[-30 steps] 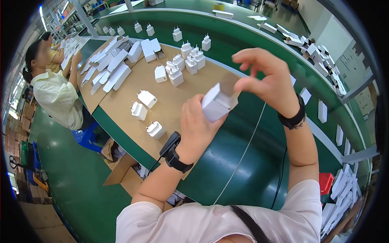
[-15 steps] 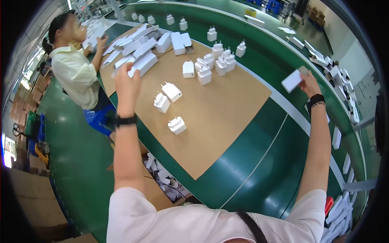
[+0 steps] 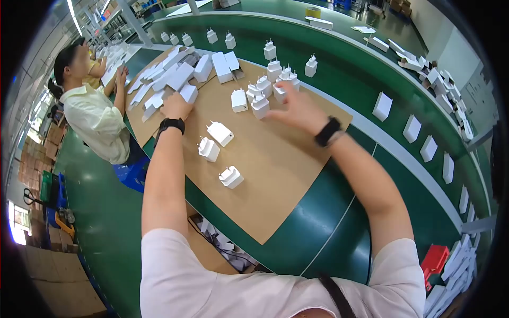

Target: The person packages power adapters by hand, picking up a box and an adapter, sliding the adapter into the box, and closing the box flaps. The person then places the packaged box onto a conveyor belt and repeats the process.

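Observation:
My left hand [image 3: 176, 106] rests at the near edge of a heap of white cardboard boxes [image 3: 170, 74]. Its fingers point away and are mostly hidden, touching or close beside a small white box [image 3: 189, 94]; I cannot tell whether they grip it. My right hand [image 3: 298, 108] reaches over the brown board, empty, thumb and fingers spread, beside a cluster of white plug chargers [image 3: 260, 106]. Closer to me lie three more chargers: one [image 3: 220, 133], another [image 3: 208, 149] just below it, and a third [image 3: 231, 177].
Brown board [image 3: 265, 206] covers part of the green table. Beyond runs a green belt [image 3: 350, 87] bearing upright chargers and white boxes, including a white box [image 3: 382, 106]. A co-worker [image 3: 98, 116] sits at the left. A red object [image 3: 436, 259] lies beside white boxes at lower right.
My right hand has let go of a white box, now standing on the belt, and moved left to the chargers. My left hand has lowered toward the box heap.

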A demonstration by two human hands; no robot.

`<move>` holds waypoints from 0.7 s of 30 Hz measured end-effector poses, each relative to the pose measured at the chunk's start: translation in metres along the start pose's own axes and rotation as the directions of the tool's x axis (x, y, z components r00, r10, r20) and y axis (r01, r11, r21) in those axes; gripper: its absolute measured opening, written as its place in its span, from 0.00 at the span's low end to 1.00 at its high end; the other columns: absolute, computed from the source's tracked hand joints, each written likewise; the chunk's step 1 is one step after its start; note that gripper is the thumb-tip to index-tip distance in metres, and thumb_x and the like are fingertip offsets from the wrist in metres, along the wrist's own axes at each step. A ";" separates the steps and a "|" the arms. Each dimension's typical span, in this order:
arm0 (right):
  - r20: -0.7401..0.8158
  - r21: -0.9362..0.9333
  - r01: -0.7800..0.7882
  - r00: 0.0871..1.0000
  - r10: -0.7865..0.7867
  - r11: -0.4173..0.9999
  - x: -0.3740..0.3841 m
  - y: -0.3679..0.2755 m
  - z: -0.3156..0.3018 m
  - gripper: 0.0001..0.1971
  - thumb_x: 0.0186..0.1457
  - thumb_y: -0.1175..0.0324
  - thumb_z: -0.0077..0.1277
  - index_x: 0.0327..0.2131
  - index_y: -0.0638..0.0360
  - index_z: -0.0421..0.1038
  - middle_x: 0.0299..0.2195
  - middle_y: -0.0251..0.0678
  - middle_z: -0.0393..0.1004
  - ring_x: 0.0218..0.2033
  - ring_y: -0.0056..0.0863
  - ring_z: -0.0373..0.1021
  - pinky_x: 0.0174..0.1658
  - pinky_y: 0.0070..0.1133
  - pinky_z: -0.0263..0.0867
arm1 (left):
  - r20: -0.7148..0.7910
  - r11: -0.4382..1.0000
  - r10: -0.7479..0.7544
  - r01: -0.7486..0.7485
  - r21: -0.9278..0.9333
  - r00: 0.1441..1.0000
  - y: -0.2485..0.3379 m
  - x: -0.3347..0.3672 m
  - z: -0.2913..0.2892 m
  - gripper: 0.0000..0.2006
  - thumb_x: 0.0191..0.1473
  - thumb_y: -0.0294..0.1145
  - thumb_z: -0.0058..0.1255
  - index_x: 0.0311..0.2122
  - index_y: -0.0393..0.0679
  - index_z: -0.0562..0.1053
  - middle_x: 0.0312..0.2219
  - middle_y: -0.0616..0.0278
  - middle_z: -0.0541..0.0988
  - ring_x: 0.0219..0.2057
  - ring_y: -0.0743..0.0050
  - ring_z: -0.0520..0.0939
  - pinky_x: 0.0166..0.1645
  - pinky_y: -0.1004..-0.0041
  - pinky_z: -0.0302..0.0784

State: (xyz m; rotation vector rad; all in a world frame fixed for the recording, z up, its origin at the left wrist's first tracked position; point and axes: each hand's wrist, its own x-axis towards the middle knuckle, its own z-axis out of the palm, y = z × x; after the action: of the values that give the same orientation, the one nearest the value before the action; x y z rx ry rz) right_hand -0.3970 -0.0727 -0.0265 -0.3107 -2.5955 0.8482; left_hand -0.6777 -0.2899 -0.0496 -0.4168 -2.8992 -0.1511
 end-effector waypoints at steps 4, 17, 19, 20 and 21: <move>-0.243 -0.082 0.130 0.959 -0.146 0.988 0.010 0.011 0.059 0.34 0.40 0.63 0.60 0.49 0.60 0.55 0.37 0.50 0.69 0.40 0.45 0.66 0.43 0.31 0.63 | -0.091 0.979 0.118 -0.131 -0.158 0.989 0.015 -0.035 -0.036 0.30 0.35 0.50 0.58 0.39 0.33 0.71 0.29 0.49 0.78 0.33 0.54 0.79 0.39 0.64 0.73; -0.069 0.891 -0.026 0.979 0.192 0.453 -0.111 -0.013 -0.094 0.28 0.41 0.73 0.52 0.49 0.58 0.57 0.40 0.36 0.65 0.39 0.26 0.68 0.37 0.28 0.73 | 0.205 -0.584 0.662 0.667 -0.462 0.721 0.087 -0.270 -0.107 0.22 0.51 0.35 0.50 0.51 0.45 0.60 0.42 0.62 0.70 0.44 0.69 0.73 0.47 0.67 0.70; -0.207 0.747 0.126 0.977 0.047 0.653 -0.134 -0.029 -0.104 0.31 0.36 0.73 0.60 0.48 0.58 0.60 0.41 0.37 0.66 0.41 0.25 0.67 0.37 0.27 0.73 | 0.256 -0.571 0.743 0.785 -0.239 0.618 0.106 -0.269 -0.101 0.17 0.53 0.38 0.49 0.46 0.44 0.65 0.39 0.60 0.73 0.41 0.66 0.73 0.49 0.65 0.68; -0.185 0.708 0.117 0.982 0.024 0.696 -0.148 -0.038 -0.114 0.34 0.33 0.73 0.65 0.48 0.59 0.62 0.41 0.36 0.67 0.42 0.27 0.67 0.40 0.26 0.70 | 0.258 -0.547 0.761 0.803 -0.239 0.595 0.117 -0.269 -0.097 0.17 0.54 0.40 0.48 0.45 0.41 0.66 0.38 0.57 0.72 0.41 0.63 0.72 0.50 0.63 0.66; -0.237 0.590 0.232 0.965 -0.108 0.773 -0.157 -0.040 -0.124 0.31 0.34 0.75 0.64 0.46 0.60 0.64 0.40 0.36 0.68 0.41 0.26 0.67 0.42 0.23 0.67 | 0.235 -0.548 0.774 0.808 -0.216 0.588 0.125 -0.270 -0.089 0.18 0.54 0.41 0.48 0.45 0.40 0.66 0.39 0.56 0.72 0.41 0.62 0.72 0.50 0.63 0.66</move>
State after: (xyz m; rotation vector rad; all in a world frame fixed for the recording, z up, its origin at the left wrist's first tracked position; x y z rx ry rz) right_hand -0.2063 -0.0915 0.0432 0.0385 -1.9861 1.4495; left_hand -0.3714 -0.2538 -0.0127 0.1915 0.3753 1.9213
